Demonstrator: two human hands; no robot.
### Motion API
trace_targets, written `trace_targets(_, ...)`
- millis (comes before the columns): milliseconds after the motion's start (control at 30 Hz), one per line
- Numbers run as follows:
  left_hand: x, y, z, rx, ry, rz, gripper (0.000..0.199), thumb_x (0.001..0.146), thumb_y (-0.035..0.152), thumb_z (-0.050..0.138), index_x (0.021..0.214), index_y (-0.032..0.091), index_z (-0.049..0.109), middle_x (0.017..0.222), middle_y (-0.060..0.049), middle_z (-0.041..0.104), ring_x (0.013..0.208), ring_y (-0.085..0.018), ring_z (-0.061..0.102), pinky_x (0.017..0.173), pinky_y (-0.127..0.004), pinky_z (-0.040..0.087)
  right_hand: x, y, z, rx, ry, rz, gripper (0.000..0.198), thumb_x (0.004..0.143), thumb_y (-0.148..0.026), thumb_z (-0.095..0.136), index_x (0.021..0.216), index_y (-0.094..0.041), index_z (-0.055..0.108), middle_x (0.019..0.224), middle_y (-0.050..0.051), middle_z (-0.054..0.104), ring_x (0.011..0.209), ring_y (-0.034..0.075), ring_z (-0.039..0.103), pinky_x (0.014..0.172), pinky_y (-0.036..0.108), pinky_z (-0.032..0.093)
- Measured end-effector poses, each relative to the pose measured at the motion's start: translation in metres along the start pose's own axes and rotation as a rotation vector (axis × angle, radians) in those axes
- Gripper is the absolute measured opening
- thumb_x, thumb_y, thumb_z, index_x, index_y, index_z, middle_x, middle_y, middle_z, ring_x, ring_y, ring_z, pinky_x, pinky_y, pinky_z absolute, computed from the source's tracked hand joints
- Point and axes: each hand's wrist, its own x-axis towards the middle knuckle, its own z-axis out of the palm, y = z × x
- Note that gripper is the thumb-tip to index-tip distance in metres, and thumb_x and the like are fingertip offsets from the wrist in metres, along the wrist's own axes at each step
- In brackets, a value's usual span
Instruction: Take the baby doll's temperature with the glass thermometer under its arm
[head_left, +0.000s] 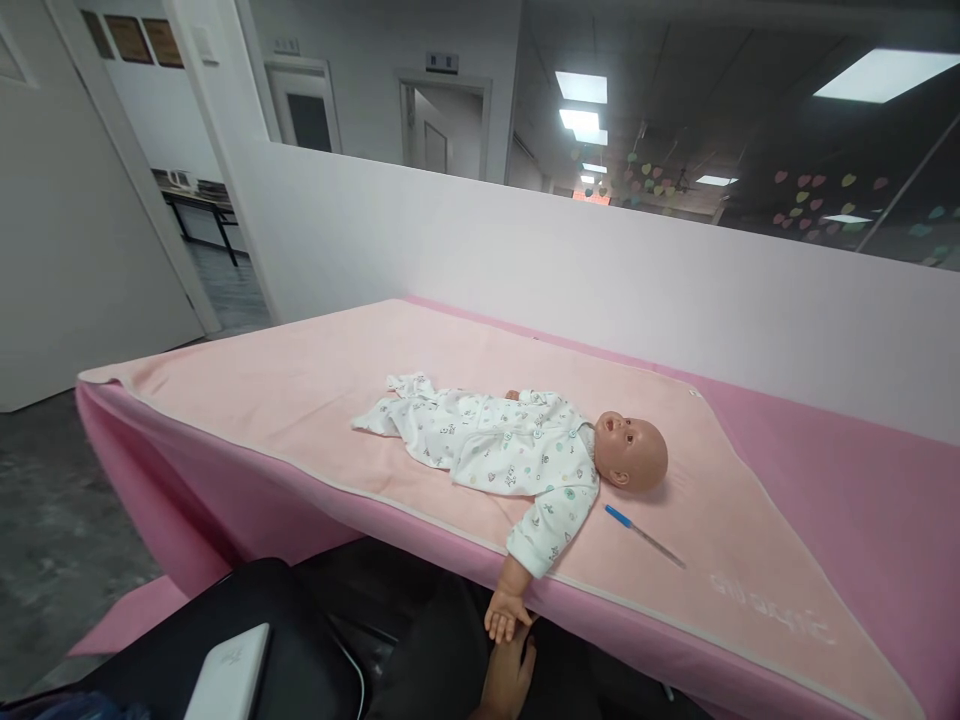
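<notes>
Lower centre: our left hand (511, 668), openness and hold unclear, at the white-clothed, tan plastic doll (517, 445); right hand unseen. We should support its arm (553, 522) gently.

Soft, even light leaves faint shadows, ceiling panels (889, 76) glare white, and wide-angle distortion stretches the outer edges.

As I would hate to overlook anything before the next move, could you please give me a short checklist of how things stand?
1. Doll lying on the pale mat: ok.
2. Doll's near arm wholly on the mat: not ok, it reaches over the edge.
3. Blue-ended stick clear of the doll: ok, it lies near the head.
4. White flat item off the mat: ok.
5. One of the person's hands clear of the doll's hand: cannot tell, they meet in this view.
</notes>
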Motion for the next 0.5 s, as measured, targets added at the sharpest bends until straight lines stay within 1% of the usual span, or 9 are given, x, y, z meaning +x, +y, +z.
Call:
trace_targets(100,0.0001,-0.0031,0.0015,0.002,-0.011,0.003,0.04,0.081,0.023,0.039,0.116,0.019,0.057,0.121,-0.006,0.056,0.116,-0.022,0.049,0.101,-0.039,0.037,-0.0008,0.0007,-0.0006,-0.083,-0.019,-0.016,0.052,0.06,0.017,0.055,0.108,-0.002,0.059,0.125,0.017,0.051,0.127,0.023,0.033,0.107,0.035,0.009)
trace_targets(233,0.0007,-0.0062,0.0033,0.013,-0.023,-0.003,0.041,0.081,0.025,0.038,0.117,0.018,0.057,0.122,-0.007,0.055,0.117,-0.022,0.047,0.102,-0.039,0.036,-0.0005,-0.0009,-0.001,-0.143,-0.016,-0.018,0.047,0.063,0.012,0.058,0.106,-0.006,0.061,0.124,0.013,0.053,0.127,0.025,0.034,0.106,0.04,0.012)
trace_targets(400,0.002,-0.0056,0.0032,0.011,-0.042,-0.006,0.041,0.081,0.025,0.038,0.116,0.017,0.057,0.122,-0.007,0.055,0.118,-0.022,0.046,0.103,-0.039,0.035,0.0014,-0.0044,0.0016,-0.176,-0.023,-0.023,0.051,0.063,0.015,0.053,0.111,-0.004,0.058,0.127,0.015,0.05,0.13,0.024,0.028,0.107,0.039,0.005)
trace_targets(500,0.002,-0.0053,0.0024,0.01,-0.048,0.001,0.041,0.081,0.025,0.037,0.116,0.017,0.057,0.122,-0.008,0.056,0.117,-0.022,0.047,0.102,-0.039,0.035,0.0014,-0.0043,0.0019,-0.145,-0.028,-0.01,0.052,0.063,0.017,0.052,0.111,-0.002,0.057,0.127,0.017,0.05,0.129,0.023,0.029,0.108,0.037,0.004)
